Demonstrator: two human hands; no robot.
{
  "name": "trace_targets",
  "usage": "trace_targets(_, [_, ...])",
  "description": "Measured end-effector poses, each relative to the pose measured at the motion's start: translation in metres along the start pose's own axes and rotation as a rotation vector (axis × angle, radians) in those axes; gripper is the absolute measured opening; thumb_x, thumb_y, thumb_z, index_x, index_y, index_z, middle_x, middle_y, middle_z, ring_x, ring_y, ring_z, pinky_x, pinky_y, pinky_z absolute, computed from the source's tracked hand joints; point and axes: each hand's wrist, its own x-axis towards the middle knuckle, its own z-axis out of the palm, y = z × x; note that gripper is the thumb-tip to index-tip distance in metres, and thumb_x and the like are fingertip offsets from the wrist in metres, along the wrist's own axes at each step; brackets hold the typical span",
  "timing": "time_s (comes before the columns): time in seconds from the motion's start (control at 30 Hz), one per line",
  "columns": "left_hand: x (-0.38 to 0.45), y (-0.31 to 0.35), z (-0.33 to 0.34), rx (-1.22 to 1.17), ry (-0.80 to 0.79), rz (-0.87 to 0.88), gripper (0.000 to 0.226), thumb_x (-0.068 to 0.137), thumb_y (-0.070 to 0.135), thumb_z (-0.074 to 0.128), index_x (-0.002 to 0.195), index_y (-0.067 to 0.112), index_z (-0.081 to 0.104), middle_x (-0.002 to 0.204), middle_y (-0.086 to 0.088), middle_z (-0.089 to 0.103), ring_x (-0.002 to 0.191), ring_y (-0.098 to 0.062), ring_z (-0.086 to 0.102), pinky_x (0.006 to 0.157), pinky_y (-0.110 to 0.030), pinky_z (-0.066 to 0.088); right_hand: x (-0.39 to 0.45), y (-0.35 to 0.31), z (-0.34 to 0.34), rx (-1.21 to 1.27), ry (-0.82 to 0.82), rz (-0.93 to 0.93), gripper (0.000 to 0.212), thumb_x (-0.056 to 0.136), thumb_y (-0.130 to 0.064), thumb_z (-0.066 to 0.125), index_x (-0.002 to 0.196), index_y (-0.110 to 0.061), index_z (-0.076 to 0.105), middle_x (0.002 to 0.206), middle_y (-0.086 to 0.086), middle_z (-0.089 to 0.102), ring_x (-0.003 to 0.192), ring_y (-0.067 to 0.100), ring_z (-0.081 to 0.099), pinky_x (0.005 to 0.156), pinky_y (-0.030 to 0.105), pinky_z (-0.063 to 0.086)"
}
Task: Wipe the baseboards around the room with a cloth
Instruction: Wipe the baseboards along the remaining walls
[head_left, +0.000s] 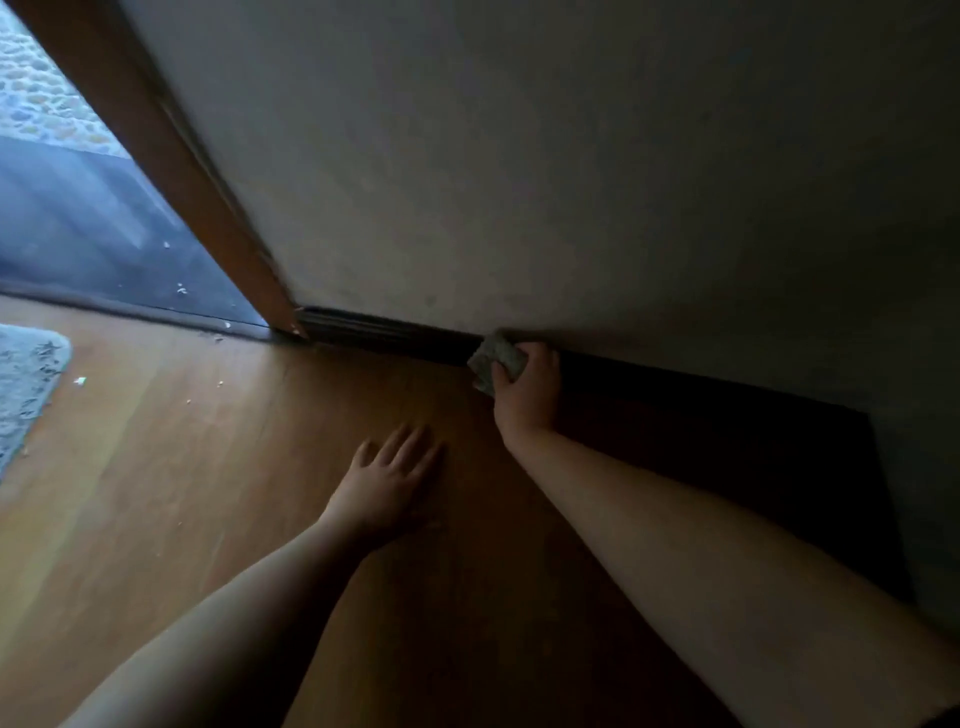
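A dark baseboard (395, 338) runs along the foot of the pale wall (571, 182), from the wooden door frame towards the right. My right hand (527, 395) grips a small pale cloth (493, 361) and holds it against the baseboard, near its top edge. My left hand (389, 478) lies flat on the wooden floor with its fingers spread, a little in front of the baseboard. Right of my right hand the baseboard sinks into shadow.
A wooden door frame (208, 208) slants down to the floor at the left, with a dark threshold (130, 306) beyond it. A pale blue-grey rug (26, 384) lies at the far left. Small white crumbs (80, 381) dot the wooden floor (208, 467).
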Motion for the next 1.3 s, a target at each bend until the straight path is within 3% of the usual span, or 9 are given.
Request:
trace_targets(0.3, [0.067, 0.072, -0.026, 0.140, -0.018, 0.217, 0.099, 0.080, 0.085, 0.015, 0.157, 0.029, -0.012, 0.165, -0.006, -0.016, 0.152, -0.029, -0.012, 0.119, -0.059, 0.006, 0.020, 0.071, -0.092, -0.107, 0.092, -0.034, 0.018, 0.091, -0.015, 0.066, 0.106, -0.010, 0.059, 0.117, 0.008, 0.051, 0.108, 0.024, 0.053, 0.094, 0.036, 0.045])
trace_targets(0.5, [0.067, 0.093, -0.030, 0.150, -0.020, 0.218, 0.089, 0.093, 0.071, 0.034, 0.156, 0.031, -0.014, 0.165, -0.004, -0.019, 0.152, -0.029, -0.015, 0.118, -0.059, 0.006, 0.030, 0.116, -0.178, -0.278, 0.239, 0.153, 0.023, 0.092, -0.013, 0.063, 0.114, -0.008, 0.057, 0.123, 0.015, 0.050, 0.115, 0.031, 0.050, 0.097, 0.041, 0.043])
trace_targets(0.67, [0.055, 0.102, -0.038, 0.145, -0.036, 0.240, 0.095, 0.091, 0.071, 0.042, 0.157, 0.030, -0.012, 0.165, -0.005, -0.018, 0.152, -0.030, -0.014, 0.118, -0.060, 0.009, 0.040, 0.129, -0.241, -0.331, 0.283, 0.222, 0.029, 0.095, -0.017, 0.060, 0.122, -0.008, 0.054, 0.129, 0.018, 0.048, 0.119, 0.032, 0.047, 0.100, 0.039, 0.041])
trace_targets(0.83, [0.061, 0.105, -0.035, 0.183, -0.038, 0.270, 0.098, 0.087, 0.078, 0.037, 0.156, 0.032, -0.015, 0.165, -0.004, -0.017, 0.152, -0.029, -0.012, 0.118, -0.060, 0.009, 0.034, 0.125, -0.236, -0.220, 0.259, 0.218, 0.033, 0.094, -0.020, 0.063, 0.124, -0.009, 0.054, 0.130, 0.016, 0.049, 0.118, 0.030, 0.050, 0.099, 0.037, 0.045])
trace_targets(0.97, [0.070, 0.093, -0.030, 0.211, -0.007, 0.316, 0.100, 0.084, 0.082, 0.035, 0.147, 0.035, -0.028, 0.164, -0.003, -0.021, 0.151, -0.028, -0.018, 0.119, -0.060, 0.007, 0.020, 0.123, -0.192, -0.149, 0.184, 0.136, 0.036, 0.088, -0.021, 0.070, 0.119, -0.010, 0.056, 0.123, 0.013, 0.053, 0.112, 0.026, 0.053, 0.096, 0.035, 0.044])
trace_targets(1.13, [0.087, 0.097, -0.035, 0.303, 0.030, 0.433, 0.104, 0.081, 0.086, 0.031, 0.148, 0.034, -0.029, 0.164, -0.001, -0.021, 0.152, -0.026, -0.015, 0.119, -0.059, 0.003, 0.019, 0.111, -0.143, -0.105, 0.110, 0.049, 0.032, 0.089, -0.023, 0.069, 0.116, -0.013, 0.057, 0.120, 0.008, 0.052, 0.110, 0.022, 0.051, 0.097, 0.035, 0.043])
trace_targets(1.3, [0.101, 0.093, -0.033, 0.395, -0.020, 0.593, 0.107, 0.073, 0.092, 0.019, 0.138, 0.034, -0.043, 0.156, 0.000, -0.034, 0.147, -0.024, -0.026, 0.117, -0.062, -0.003, 0.029, 0.126, -0.161, -0.114, 0.112, 0.035, 0.027, 0.089, -0.021, 0.068, 0.112, -0.014, 0.057, 0.117, 0.006, 0.053, 0.108, 0.018, 0.051, 0.092, 0.027, 0.040])
